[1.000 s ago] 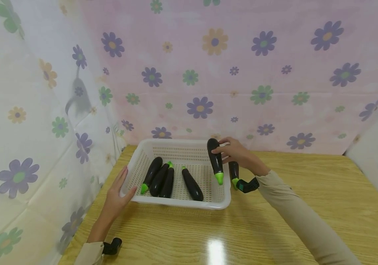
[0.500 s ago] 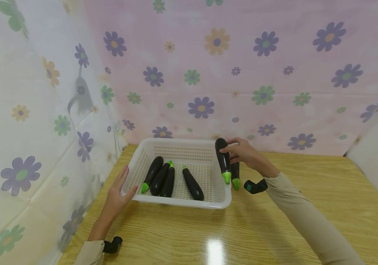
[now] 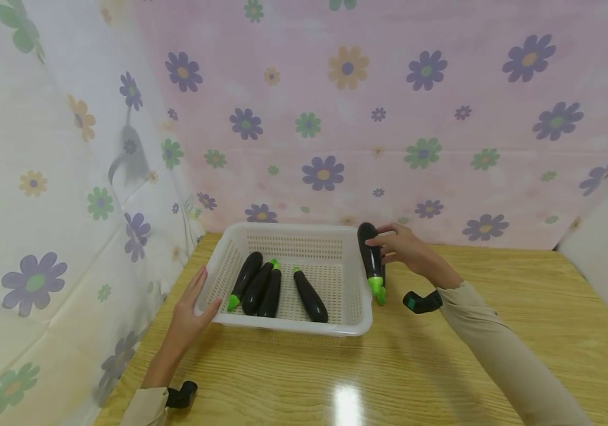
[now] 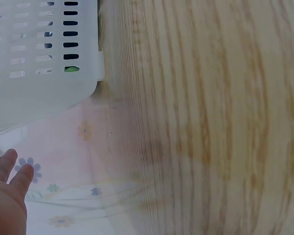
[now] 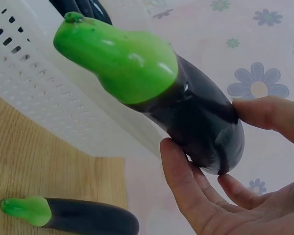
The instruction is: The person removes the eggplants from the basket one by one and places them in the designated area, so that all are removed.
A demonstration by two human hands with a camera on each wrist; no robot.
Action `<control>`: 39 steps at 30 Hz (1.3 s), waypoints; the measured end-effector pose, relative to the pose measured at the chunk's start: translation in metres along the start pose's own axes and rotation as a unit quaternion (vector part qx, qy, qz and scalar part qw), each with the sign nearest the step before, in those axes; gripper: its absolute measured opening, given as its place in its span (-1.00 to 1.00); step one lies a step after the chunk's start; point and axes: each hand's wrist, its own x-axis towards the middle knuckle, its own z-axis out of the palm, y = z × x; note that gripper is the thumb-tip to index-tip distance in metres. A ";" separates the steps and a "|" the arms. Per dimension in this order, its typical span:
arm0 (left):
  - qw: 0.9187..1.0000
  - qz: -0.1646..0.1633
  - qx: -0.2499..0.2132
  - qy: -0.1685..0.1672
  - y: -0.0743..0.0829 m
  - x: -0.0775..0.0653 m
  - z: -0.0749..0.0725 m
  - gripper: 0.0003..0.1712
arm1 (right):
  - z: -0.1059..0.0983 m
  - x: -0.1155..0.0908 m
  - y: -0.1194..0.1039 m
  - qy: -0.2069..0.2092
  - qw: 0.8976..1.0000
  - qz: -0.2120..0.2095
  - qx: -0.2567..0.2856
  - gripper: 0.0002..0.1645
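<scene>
In the head view, a dark eggplant (image 3: pixel 371 257) with a green cap is pinched between thumb and fingers of my right hand (image 3: pixel 406 249). It hangs just past the right rim of a white slotted plastic basket (image 3: pixel 293 326), cap end towards me. Beneath it, mostly hidden in the head view, another eggplant (image 5: pixel 90 214) lies on the table, seen in the right wrist view. My left hand (image 3: pixel 186 309) touches the basket's left front corner, fingers nearly straight along its side and thumb at the front rim. Inside the basket lie several eggplants, one (image 3: pixel 310 297) apart from the others.
The basket stands on a wood-grain table (image 3: pixel 283 378). A flowered cloth (image 3: pixel 283 94) hangs behind the table and along the sides. Each wrist wears a small black camera, such as the right one (image 3: pixel 422 302).
My right hand has carried the eggplant to the right, from above the basket's right end to outside its rim, over the eggplant on the table. My left hand stays at the basket corner.
</scene>
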 end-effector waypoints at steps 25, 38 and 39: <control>1.000 -0.003 0.001 -0.001 0.003 -0.001 0.001 -0.14 | -0.023 -0.012 0.031 -0.010 1.000 0.000 0.010 -0.11; 1.000 -0.006 0.003 -0.002 0.003 0.000 0.001 -0.14 | -0.037 -0.015 0.050 0.010 1.000 0.015 -0.019 -0.05; 1.000 -0.006 0.004 -0.002 0.003 -0.001 0.001 -0.14 | -0.037 -0.015 0.050 0.012 1.000 0.016 -0.019 -0.05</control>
